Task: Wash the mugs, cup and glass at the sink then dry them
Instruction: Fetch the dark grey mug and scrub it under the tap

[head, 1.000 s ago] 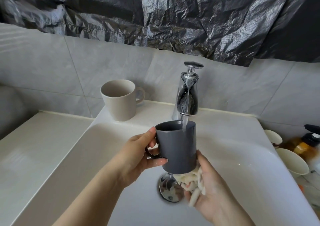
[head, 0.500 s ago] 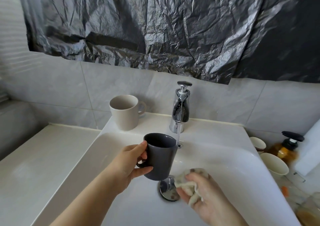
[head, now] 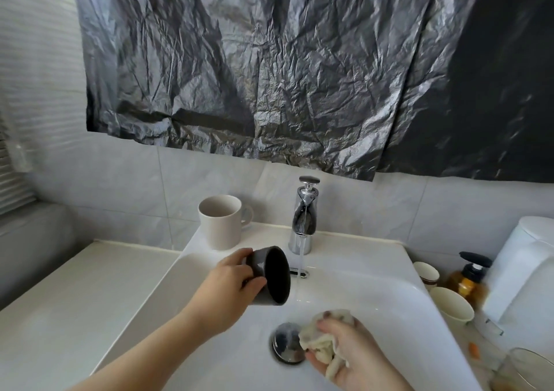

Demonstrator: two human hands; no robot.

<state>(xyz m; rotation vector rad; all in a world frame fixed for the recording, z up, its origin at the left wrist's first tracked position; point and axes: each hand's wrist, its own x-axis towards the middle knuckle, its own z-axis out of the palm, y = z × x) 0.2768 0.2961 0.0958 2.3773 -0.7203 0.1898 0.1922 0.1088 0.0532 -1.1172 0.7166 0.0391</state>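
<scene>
My left hand [head: 229, 282] grips a dark grey mug [head: 271, 275] by its handle side, tipped on its side over the white sink [head: 374, 297] with its mouth facing right, just left of the water stream. My right hand [head: 344, 348] holds a crumpled beige cloth [head: 323, 335] low in the basin, beside the metal drain [head: 286, 342]. A beige mug [head: 221, 221] stands upright on the sink's back left corner. A cream cup [head: 454, 303] and a smaller cup [head: 425, 273] sit right of the sink. A glass [head: 523, 369] shows at the bottom right.
The chrome tap [head: 304, 216] runs a thin stream into the basin. An amber pump bottle [head: 470, 278] and a white paper roll [head: 527, 267] stand at the right. A white countertop [head: 69, 303] lies left of the sink. Black plastic sheeting [head: 269, 75] hangs above.
The grey mug left the water stream and was tipped from upright onto its side. My right hand with the cloth dropped away from the mug's base toward the drain. The camera view pulled back.
</scene>
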